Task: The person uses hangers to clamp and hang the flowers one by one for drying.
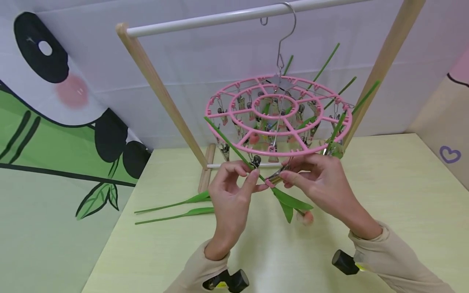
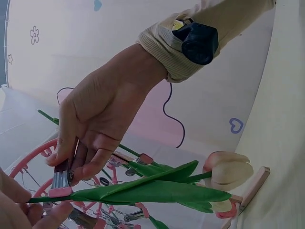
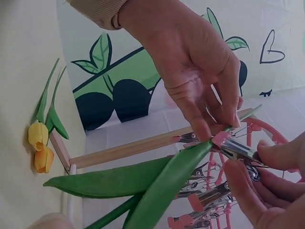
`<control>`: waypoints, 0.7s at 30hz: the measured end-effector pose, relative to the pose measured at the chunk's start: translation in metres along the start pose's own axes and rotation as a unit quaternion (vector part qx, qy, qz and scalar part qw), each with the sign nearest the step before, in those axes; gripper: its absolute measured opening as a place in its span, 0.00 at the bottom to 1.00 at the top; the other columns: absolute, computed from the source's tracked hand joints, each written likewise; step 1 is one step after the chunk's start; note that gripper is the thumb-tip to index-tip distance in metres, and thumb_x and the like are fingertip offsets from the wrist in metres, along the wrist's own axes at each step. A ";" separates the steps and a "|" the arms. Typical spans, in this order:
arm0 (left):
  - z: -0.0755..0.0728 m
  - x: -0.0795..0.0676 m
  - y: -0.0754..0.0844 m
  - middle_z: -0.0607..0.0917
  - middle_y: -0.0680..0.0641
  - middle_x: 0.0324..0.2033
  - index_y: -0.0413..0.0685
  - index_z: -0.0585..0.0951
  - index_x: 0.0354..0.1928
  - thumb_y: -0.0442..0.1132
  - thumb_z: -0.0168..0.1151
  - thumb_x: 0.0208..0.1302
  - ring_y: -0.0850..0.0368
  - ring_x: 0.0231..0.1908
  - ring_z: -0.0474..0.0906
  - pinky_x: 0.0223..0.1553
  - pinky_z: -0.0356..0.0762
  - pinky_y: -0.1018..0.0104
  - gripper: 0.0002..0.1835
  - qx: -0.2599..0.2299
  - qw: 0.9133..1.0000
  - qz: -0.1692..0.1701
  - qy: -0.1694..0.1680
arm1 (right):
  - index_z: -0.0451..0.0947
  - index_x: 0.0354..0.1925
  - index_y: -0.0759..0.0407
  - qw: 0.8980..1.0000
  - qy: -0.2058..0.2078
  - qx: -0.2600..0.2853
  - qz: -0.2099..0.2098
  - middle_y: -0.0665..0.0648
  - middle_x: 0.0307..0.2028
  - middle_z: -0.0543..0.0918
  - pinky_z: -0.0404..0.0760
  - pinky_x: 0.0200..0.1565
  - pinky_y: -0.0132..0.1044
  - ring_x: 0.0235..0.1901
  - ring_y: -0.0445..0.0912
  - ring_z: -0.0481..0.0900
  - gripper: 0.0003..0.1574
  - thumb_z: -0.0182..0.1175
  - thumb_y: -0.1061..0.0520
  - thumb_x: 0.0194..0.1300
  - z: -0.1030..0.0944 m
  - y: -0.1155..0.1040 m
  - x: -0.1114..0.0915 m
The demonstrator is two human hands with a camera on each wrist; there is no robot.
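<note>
An artificial tulip with green leaves (image 1: 291,200) and a pale peach bloom (image 2: 228,171) hangs bloom-down below the front of a round pink clip hanger (image 1: 272,154). My left hand (image 1: 231,199) pinches its green stem between thumb and fingers. With thumb and fingers my right hand (image 1: 322,185) grips a metal clip (image 2: 61,179) of the hanger. The clip's pink tip (image 3: 220,138) lies against the stem just above the leaves. Whether the clip's jaws bear fully on the stem, I cannot tell.
The hanger hangs by a metal hook (image 1: 293,24) from a white rod (image 1: 205,19) on a wooden frame (image 1: 165,97). Other green stems (image 1: 326,63) stick up through the hanger among several clips. Two yellow-orange tulips (image 3: 38,136) lie on the table (image 1: 176,252) at the left.
</note>
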State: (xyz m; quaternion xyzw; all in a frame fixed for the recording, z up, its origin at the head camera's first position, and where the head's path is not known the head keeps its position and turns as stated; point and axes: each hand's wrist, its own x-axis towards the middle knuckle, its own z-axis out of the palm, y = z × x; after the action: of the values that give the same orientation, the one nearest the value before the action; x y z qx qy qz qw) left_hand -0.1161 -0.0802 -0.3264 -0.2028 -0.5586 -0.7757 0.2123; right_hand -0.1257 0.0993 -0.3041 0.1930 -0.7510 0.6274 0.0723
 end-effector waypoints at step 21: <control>-0.028 -0.017 -0.004 0.81 0.47 0.38 0.40 0.76 0.35 0.22 0.61 0.55 0.52 0.41 0.78 0.35 0.85 0.59 0.09 0.205 0.976 0.021 -0.070 | 0.78 0.50 0.58 0.997 0.030 -0.071 -0.018 0.57 0.29 0.86 0.85 0.27 0.39 0.25 0.49 0.84 0.16 0.62 0.63 0.62 -0.023 0.002 -0.014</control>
State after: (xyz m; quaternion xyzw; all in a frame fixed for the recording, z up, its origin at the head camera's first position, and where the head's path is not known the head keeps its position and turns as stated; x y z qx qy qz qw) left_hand -0.1061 -0.1035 -0.3472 -0.2204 -0.7144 -0.6243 0.2264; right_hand -0.1166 0.1248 -0.3058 0.1819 -0.7877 0.5762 0.1202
